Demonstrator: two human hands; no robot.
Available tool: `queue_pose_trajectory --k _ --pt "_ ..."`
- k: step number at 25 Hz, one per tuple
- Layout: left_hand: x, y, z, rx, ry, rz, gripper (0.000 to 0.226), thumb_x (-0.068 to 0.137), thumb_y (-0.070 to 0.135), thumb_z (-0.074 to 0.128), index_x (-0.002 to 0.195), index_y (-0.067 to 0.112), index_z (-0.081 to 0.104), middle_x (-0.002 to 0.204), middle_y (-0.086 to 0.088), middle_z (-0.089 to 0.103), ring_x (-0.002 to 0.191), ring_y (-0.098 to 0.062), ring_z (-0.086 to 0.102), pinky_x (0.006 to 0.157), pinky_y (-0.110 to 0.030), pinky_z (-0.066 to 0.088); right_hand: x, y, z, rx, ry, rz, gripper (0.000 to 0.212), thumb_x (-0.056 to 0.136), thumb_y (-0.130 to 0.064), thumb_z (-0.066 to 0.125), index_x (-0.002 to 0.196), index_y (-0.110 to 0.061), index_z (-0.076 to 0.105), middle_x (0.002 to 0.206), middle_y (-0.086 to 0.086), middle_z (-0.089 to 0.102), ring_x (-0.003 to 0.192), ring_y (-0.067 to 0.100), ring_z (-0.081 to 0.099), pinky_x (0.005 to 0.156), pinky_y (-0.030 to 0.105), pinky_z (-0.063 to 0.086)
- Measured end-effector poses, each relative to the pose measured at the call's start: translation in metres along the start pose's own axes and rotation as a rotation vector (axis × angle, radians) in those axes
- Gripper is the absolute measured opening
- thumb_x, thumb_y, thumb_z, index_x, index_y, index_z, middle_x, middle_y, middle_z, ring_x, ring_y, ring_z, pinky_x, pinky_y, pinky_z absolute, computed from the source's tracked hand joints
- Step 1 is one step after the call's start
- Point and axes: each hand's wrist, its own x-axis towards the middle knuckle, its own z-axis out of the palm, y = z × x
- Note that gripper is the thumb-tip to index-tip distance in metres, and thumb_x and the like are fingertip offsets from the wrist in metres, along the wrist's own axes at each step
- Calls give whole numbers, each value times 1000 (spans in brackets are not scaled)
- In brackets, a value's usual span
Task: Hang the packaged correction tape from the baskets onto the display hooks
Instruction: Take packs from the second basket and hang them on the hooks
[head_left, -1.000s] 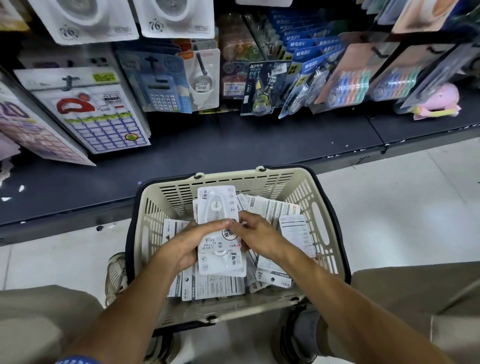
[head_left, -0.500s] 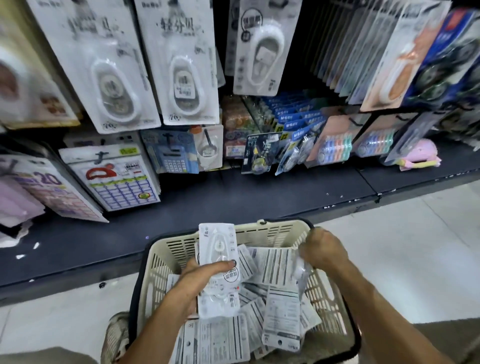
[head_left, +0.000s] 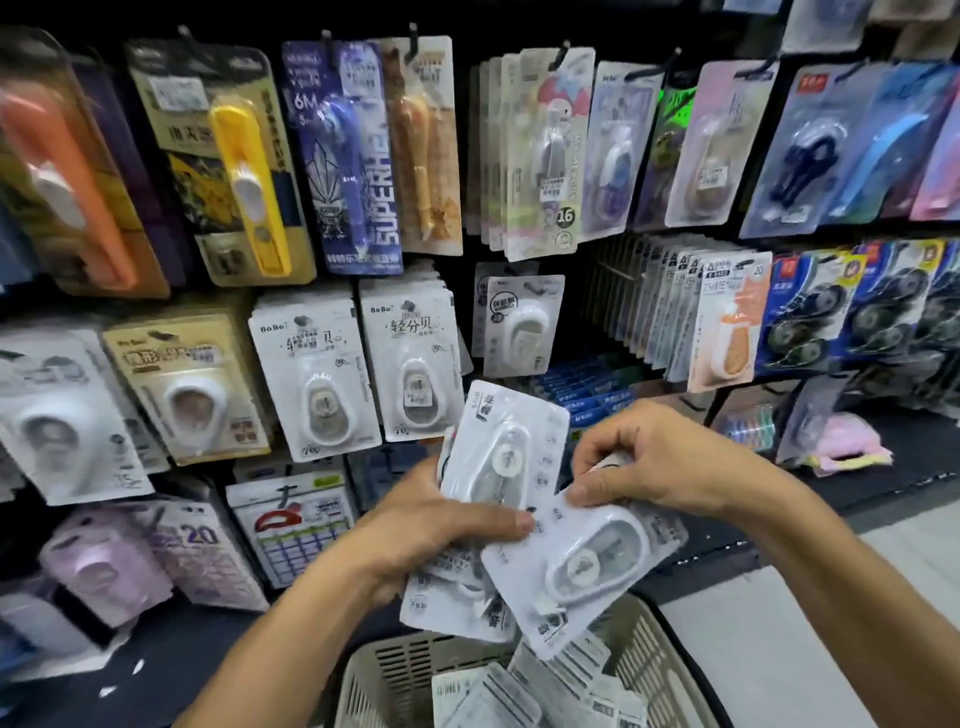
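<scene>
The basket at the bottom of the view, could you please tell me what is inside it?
The basket holds more white correction tape packs, backs up. The hands and their packs hide its far part.

Held white-and-clear blister packs of correction tape (head_left: 506, 457) bore grey print. The slatted plastic basket (head_left: 395, 670) was beige. Hanging cards included a yellow-dispenser pack (head_left: 244, 171) and a purple "SUPERHERO" pack (head_left: 348, 156).

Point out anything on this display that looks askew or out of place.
A bare hook stands empty among the full pegs at mid-right. A pink item lies loose on the shelf rather than hanging. Several hung packs tilt, though the wide-angle lens may cause that.
</scene>
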Motion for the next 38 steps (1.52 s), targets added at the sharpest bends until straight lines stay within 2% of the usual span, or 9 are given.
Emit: queue_pose_trajectory --k 5,8,10,13,18,21,25,31,38 --pt "-2 9 2 -44 96 14 85 44 17 99 120 12 63 101 -17 80 92 -38 78 80 -52 63 21 -9 18 332 396 -44 38 65 -31 94 83 -32 60 74 -4 68 63 10 63 58 27 51" --pt "7 6 4 -206 267 73 83 39 19 97 115 8 67 96 -21 79 87 -40 78 79 -58 62 25 -1 34 505 728 275 66 64 -51 89 115 -40 49 105 1 64 88 17 65 73 38 54" --pt "14 8 4 -305 377 150 79 38 25 91 112 11 69 96 -19 80 86 -39 78 83 -61 60 18 0 42 787 508 514 76 62 -66 81 124 -32 54 114 3 66 91 21 68 72 40 56" --pt "19 12 2 -404 417 231 81 41 25 92 117 14 69 102 -18 79 91 -40 77 89 -66 56 15 -7 62 1000 183 418 63 66 -52 83 113 -13 69 100 10 77 76 25 74 63 35 58" --pt "16 16 5 -378 360 270 95 37 23 104 123 19 64 104 -12 80 92 -37 78 86 -59 60 37 -8 52 1120 619 132 46 76 -28 77 117 -15 63 102 7 79 76 26 76 54 28 58" --pt "8 22 1 -369 336 329 95 38 27 100 125 23 63 107 -10 80 95 -35 78 85 -59 60 45 5 25 893 630 239 22 94 -22 68 117 -24 66 90 4 78 44 19 53 41 27 43" --pt "1 28 -9 -342 291 388 98 39 34 96 130 22 61 111 -10 79 100 -35 77 89 -60 59 55 10 21 683 682 241 13 94 -28 69 102 -37 73 83 -1 77 41 12 48 42 23 39" --pt "3 29 -7 -420 263 421 58 43 26 92 100 27 79 107 -13 80 94 -32 78 67 -40 64 53 15 23 781 942 269 3 91 -28 70 93 -25 70 60 -1 65 37 13 40 37 26 34" --pt "2 30 -6 -527 228 442 118 22 38 104 130 11 65 113 -20 77 96 -37 77 66 -44 64 54 10 27 795 891 168 10 94 -30 69 99 -22 67 62 -4 69 38 6 46 36 22 33"
